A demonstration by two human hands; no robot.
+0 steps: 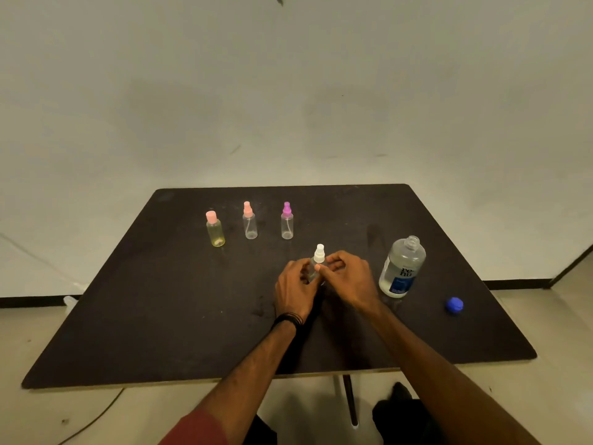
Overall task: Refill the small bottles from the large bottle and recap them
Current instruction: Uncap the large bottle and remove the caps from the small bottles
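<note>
A person sits at a dark table (pixel 128 316) set against a pale wall, seen from a camera on their head. Both hands meet near the middle of the table around a small clear spray bottle (pixel 316 268) with a white spray top (pixel 319 253). The left hand (pixel 293 290) curls around the bottle's body. The right hand (pixel 348 281) pinches the bottle just under the white top with thumb and fingertips. Just to the right stands the large bottle (pixel 401 268), uncapped, with a blue label and clear liquid inside. Its blue cap (pixel 454 305) lies on the table further right, apart from it. Along the far side stand three more small bottles in a row: a yellowish one with a pink cap (pixel 215 231), one with a pink spray top (pixel 249 221), and one with a purple spray top (pixel 287 221).
</note>
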